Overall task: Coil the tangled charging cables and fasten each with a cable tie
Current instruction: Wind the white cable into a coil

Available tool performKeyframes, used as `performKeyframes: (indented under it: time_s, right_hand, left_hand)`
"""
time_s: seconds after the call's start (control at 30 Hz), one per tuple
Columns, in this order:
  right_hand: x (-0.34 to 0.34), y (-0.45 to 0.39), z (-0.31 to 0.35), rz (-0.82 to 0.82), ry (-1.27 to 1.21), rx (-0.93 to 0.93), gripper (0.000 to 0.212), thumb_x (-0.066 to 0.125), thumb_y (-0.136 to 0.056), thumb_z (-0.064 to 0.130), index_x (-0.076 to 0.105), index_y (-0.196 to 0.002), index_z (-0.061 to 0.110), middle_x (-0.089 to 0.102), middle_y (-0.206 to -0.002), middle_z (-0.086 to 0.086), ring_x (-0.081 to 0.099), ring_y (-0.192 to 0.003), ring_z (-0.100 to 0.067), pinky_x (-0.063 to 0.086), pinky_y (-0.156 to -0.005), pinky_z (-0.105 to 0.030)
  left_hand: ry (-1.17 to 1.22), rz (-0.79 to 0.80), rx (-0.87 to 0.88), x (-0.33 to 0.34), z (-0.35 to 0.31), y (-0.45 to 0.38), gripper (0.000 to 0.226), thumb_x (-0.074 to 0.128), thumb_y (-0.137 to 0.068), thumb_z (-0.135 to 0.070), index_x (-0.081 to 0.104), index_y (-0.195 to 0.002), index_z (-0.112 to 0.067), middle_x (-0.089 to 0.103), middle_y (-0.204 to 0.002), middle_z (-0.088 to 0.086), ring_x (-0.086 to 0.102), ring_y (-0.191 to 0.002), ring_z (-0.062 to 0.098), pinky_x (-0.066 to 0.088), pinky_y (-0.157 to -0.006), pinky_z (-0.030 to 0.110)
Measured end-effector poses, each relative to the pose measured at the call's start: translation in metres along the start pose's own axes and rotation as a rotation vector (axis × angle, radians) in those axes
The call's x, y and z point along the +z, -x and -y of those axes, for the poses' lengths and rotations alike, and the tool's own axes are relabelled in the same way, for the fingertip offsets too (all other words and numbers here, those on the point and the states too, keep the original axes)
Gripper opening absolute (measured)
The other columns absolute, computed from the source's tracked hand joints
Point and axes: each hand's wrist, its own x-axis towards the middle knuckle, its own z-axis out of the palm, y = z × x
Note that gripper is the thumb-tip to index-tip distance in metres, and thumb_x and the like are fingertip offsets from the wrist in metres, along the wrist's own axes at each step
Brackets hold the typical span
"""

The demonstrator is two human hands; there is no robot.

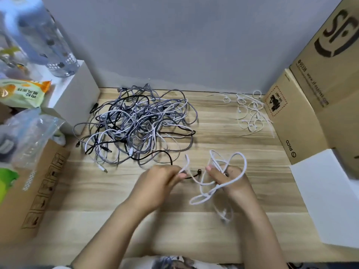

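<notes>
Coiling 1 white cable (219, 183): the right hand (231, 181) grips its loose loops, the left hand (163, 181) pinches the free end beside it. Next, wind evenly, then fetch a cable tie (250, 113) lying beyond the right hand.

Two bare forearms are extended forward over a wooden table (223, 133), converging toward its middle. The left hand (161, 181) is held knuckles up, its fingertips pinched together around a white cable (219, 177). The right hand (231, 181) is raised just beside it, fingers curled around loops of the same cable, thumb pointed upward.
</notes>
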Motion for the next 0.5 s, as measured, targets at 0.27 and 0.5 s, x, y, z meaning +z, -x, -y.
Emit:
performKeyframes:
  time_s: [0.27, 0.5]
  right_hand:
    - [-0.021, 0.008, -0.016, 0.214, 0.688, -0.002, 0.014, 0.064, -0.081, 0.036, 0.062, -0.093, 0.03, 0.058, -0.075, 0.011, 0.058, -0.083, -0.016, 0.042, -0.07, -0.029]
    - [-0.033, 0.034, 0.027, 0.085, 0.942, -0.103, 0.042, 0.056, -0.089, 0.024, 0.054, -0.125, 0.044, 0.06, -0.125, 0.011, 0.053, -0.119, -0.016, 0.041, -0.091, -0.028]
  left_hand:
    - [0.185, -0.223, -0.151, -0.027, -0.008, 0.012, 0.028, 0.038, -0.084, -0.053, 0.056, -0.078, -0.032, 0.057, -0.067, -0.026, 0.051, -0.067, 0.005, 0.044, -0.068, 0.034]
    - [0.27, -0.299, -0.238, -0.025, -0.009, 0.015, 0.028, 0.039, -0.082, -0.052, 0.058, -0.075, -0.033, 0.054, -0.06, -0.017, 0.045, -0.058, 0.011, 0.039, -0.061, 0.034]
